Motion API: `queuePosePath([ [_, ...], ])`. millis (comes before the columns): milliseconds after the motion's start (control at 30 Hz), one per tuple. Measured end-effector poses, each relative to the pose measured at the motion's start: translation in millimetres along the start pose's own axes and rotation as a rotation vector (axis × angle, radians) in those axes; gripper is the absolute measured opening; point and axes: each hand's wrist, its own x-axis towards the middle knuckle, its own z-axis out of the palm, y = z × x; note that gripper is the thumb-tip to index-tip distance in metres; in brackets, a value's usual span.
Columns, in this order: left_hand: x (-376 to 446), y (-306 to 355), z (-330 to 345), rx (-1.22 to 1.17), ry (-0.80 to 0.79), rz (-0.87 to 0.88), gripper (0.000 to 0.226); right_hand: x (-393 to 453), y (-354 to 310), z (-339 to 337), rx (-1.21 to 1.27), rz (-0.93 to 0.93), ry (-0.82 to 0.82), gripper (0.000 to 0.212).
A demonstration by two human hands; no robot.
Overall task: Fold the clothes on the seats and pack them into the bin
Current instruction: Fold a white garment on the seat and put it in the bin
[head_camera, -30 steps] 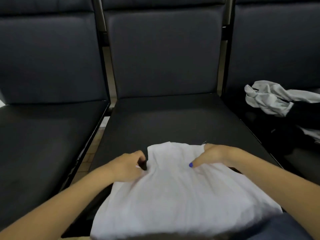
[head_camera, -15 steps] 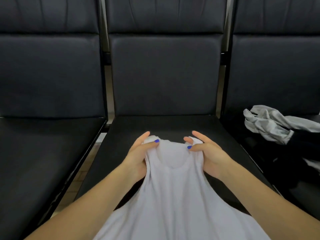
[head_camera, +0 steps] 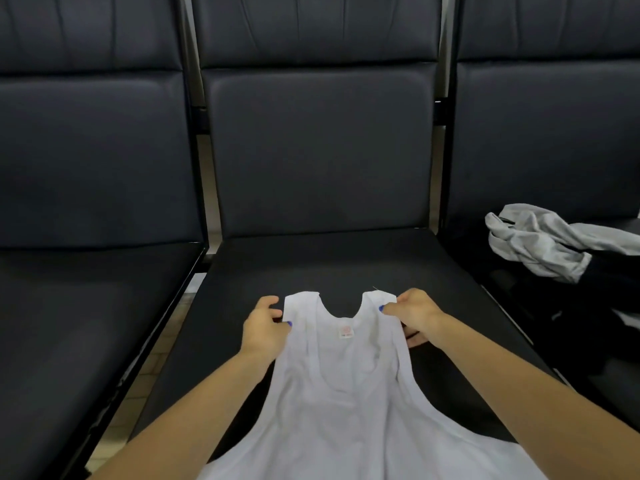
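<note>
Both hands, left hand (head_camera: 265,329) and right hand (head_camera: 414,315), pinch the white tank top (head_camera: 341,393) straps, spreading it flat. Next, I think: fold it sideways.

We see a white tank top (head_camera: 341,393) spread on the middle seat (head_camera: 346,268), neckline away from us. The left hand (head_camera: 265,329) pinches the left shoulder strap and the right hand (head_camera: 414,315) pinches the right one (a small tag shows inside the neck). On the right seat (head_camera: 519,289) lies a crumpled grey garment (head_camera: 540,242) beside some dark cloth (head_camera: 609,296).
</note>
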Motion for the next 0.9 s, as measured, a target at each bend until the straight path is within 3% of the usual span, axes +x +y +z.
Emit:
queuePosePath([
  [200,18,6,15,0.338,0.074,0.186,0.066,32,-13,8,-0.111,-0.053,0.076,0.035],
  [333,38,21,12,0.691,0.024,0.277,0.047,40,-22,5,-0.365,-0.152,-0.012,0.027],
  [433,49,29,8,0.636,-0.064,0.197,0.010,38,-29,-1,-0.407,-0.163,-0.146,0.025],
  [533,49,32,3,0.371,-0.129,0.120,0.019,30,-32,-10,-0.315,-0.218,-0.161,0.004],
  [733,25,55,-39,-0.128,-0.195,0.048,0.018,-2,-36,-50,-0.054,-0.294,-0.204,0.029],
  [833,0,77,-74,-0.077,-0.344,0.095,0.031,-29,-45,-78,-0.115,-0.359,-0.203,0.021],
  [900,-21,97,-99,0.023,-0.422,0.127,0.023,-51,-53,-95,-0.181,-0.402,-0.183,0.016],
])
